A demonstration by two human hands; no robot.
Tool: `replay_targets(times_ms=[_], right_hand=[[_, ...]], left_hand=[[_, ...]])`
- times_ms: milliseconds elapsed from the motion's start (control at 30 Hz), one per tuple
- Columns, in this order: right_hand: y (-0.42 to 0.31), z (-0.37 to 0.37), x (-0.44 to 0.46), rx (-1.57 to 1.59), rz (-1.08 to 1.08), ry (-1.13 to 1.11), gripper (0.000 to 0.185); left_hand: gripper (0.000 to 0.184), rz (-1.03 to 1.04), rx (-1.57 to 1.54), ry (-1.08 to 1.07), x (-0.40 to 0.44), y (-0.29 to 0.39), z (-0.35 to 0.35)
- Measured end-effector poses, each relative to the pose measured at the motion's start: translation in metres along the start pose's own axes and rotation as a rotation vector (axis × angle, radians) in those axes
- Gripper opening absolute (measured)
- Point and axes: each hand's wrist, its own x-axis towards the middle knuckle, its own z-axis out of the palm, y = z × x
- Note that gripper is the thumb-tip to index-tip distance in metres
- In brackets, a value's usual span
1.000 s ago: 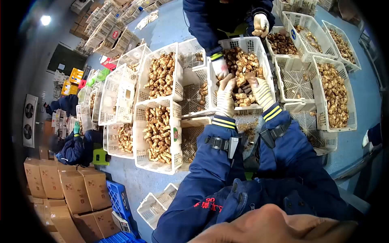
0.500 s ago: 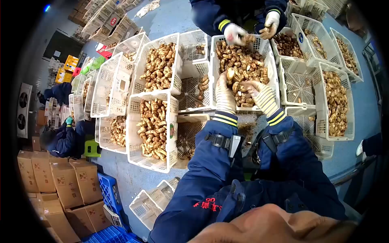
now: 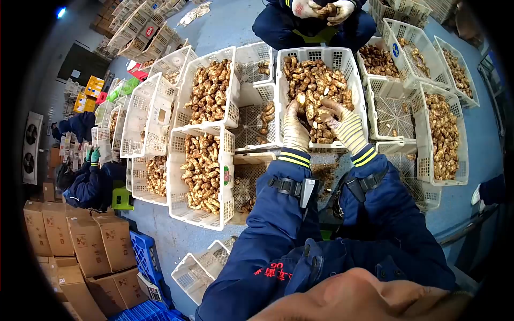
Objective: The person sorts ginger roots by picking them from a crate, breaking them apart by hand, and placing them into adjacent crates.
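Brown, knobbly mushrooms point(image 3: 321, 79) fill much of the white crate point(image 3: 360, 96) in front of me. Over the crate's near half, my left hand point(image 3: 295, 127) in a striped, soiled glove has its fingers closed on a mushroom with a pale cut end point(image 3: 301, 98). My right hand point(image 3: 345, 125), gloved alike, is just to the right, its fingers bent round a mushroom point(image 3: 311, 111) beside the first. Both hands are close together, and fingertips partly blend with the pile below.
Across the crate a seated co-worker's gloved hands point(image 3: 324, 9) hold a mushroom. Filled white crates stand left point(image 3: 174, 184) and right point(image 3: 465, 139). Cardboard boxes point(image 3: 88, 241) and blue plastic crates point(image 3: 144, 257) lie lower left, with other workers point(image 3: 88, 182) farther off.
The co-worker's hands have drawn back from the crate toward their body, with a mushroom. My hands remain over the crate's near half, now holding mushrooms slightly raised.
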Motion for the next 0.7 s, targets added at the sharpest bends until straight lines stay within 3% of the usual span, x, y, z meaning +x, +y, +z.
replay_targets(times_ms=[133, 167, 267, 400, 500, 600, 700], right_hand=[[-0.021, -0.001, -0.003, -0.189, 0.086, -0.066, 0.05], [-0.032, 0.001, -0.006, -0.187, 0.147, -0.064, 0.045], [-0.03, 0.004, -0.006, -0.356, -0.037, -0.073, 0.046], [-0.03, 0.009, -0.007, -0.383, -0.119, -0.125, 0.046], [-0.031, 0.012, -0.008, -0.409, -0.019, -0.106, 0.046], [-0.019, 0.011, -0.007, -0.087, 0.103, -0.083, 0.046], [-0.014, 0.011, -0.008, -0.054, 0.186, -0.06, 0.045]], left_hand=[[0.038, 0.136, 0.159, 0.042, 0.02, -0.01, -0.02], [0.059, 0.016, 0.186, 0.094, 0.004, -0.001, -0.006], [0.061, 0.14, 0.219, 0.079, 0.009, -0.004, -0.011], [0.052, 0.162, 0.2, 0.089, 0.019, -0.006, -0.019], [0.043, 0.16, 0.155, 0.057, 0.012, -0.003, -0.013], [0.04, 0.135, 0.106, 0.019, 0.008, -0.001, -0.007], [0.04, 0.124, 0.093, -0.02, 0.009, -0.003, -0.009]])
